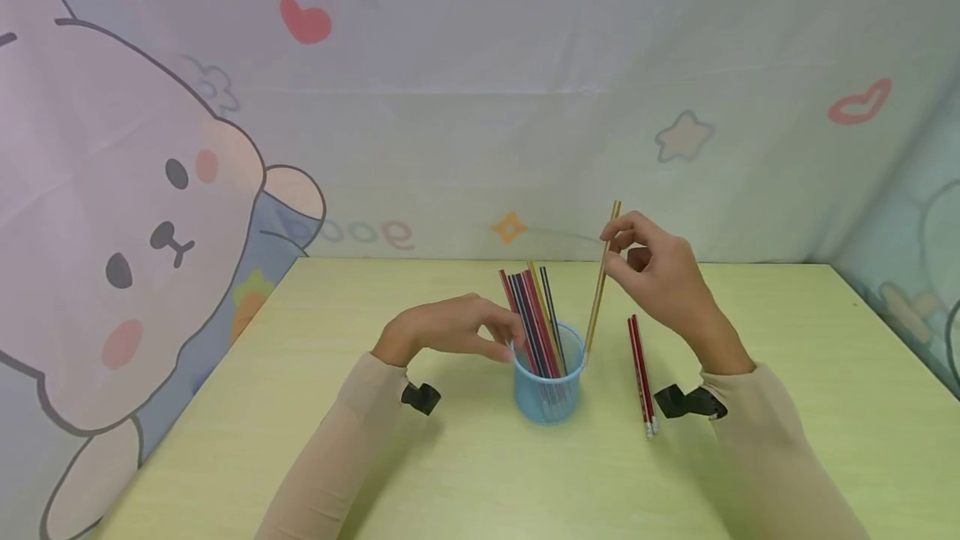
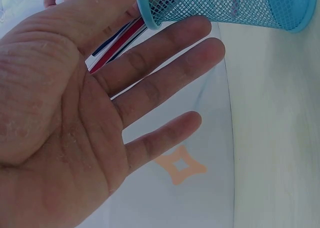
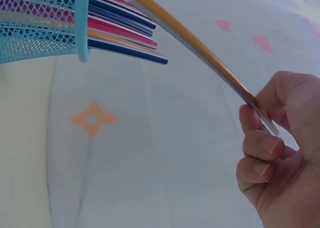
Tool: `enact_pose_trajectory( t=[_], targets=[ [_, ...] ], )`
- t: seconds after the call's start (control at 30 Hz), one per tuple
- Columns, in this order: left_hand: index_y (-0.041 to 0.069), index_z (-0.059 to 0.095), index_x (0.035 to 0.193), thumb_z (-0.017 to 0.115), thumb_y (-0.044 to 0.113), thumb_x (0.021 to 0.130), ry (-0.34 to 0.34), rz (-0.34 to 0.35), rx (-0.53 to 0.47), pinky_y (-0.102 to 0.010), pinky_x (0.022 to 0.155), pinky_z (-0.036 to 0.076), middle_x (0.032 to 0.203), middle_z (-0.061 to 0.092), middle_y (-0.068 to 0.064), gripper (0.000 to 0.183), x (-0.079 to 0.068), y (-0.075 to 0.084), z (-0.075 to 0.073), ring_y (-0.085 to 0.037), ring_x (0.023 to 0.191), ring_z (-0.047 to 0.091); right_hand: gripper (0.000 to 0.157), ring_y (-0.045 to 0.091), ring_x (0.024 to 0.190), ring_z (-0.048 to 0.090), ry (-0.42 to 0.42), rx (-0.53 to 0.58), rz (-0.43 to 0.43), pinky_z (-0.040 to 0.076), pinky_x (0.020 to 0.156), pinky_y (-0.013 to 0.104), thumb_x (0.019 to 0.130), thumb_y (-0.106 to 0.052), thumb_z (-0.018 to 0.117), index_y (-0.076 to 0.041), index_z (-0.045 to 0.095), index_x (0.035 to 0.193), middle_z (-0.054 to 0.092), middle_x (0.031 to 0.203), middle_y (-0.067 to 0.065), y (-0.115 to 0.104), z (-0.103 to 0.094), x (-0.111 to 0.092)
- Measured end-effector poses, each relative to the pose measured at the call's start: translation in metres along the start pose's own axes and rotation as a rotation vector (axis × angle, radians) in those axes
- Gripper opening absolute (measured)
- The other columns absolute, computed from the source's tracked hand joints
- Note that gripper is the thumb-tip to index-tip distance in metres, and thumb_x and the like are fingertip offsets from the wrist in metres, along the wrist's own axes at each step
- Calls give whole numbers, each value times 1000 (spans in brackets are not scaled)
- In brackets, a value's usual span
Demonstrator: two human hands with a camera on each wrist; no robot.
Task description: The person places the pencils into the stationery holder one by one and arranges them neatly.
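A light blue mesh pencil cup (image 1: 547, 398) stands upright, holding several red, dark blue and gold striped pencils (image 2: 112, 45). My left hand (image 1: 461, 327) is at its left rim, thumb and index finger pinching the edge; the other fingers (image 2: 165, 93) extend straight alongside the cup. In my right hand (image 1: 660, 277) a gold striped pencil (image 1: 597, 298) is pinched near its upper end between thumb and fingers (image 3: 260, 143). It slants down, ferrule end lowest, to the cup's right rim; whether that end is inside the rim I cannot tell.
Two red pencils (image 1: 642, 377) lie side by side on the yellow-green table (image 1: 450, 473), right of the cup, eraser ends toward me. A printed cloth (image 1: 450, 148) hangs behind the table's far edge. Each wrist carries a small black camera (image 1: 422, 397).
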State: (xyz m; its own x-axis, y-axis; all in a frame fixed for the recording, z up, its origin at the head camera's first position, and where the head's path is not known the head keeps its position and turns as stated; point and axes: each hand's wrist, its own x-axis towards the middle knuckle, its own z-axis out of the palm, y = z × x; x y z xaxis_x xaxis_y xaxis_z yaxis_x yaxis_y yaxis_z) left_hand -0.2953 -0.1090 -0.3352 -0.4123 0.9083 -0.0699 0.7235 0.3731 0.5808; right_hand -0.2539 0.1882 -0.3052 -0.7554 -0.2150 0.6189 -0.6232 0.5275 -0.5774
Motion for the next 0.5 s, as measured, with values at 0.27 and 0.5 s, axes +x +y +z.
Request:
enact_pose_trajectory(
  t=[0.27,0.5],
  targets=[
    [11,68,109,66,21,98,-1,9,-3,-27,93,51,110,71,5,15,1,0,-1,-4,103,65,20,11,46,36,81,22,-25,30,45,26,93,-2,59,-14,61,108,62,88,3,-2,3,-1],
    [12,68,110,66,21,98,-3,-1,-8,-28,92,51,112,71,1,15,1,0,-1,-6,103,65,20,11,47,40,-31,-25,-105,33,44,25,92,0,58,-13,61,108,64,86,1,3,25,0]
  ],
)
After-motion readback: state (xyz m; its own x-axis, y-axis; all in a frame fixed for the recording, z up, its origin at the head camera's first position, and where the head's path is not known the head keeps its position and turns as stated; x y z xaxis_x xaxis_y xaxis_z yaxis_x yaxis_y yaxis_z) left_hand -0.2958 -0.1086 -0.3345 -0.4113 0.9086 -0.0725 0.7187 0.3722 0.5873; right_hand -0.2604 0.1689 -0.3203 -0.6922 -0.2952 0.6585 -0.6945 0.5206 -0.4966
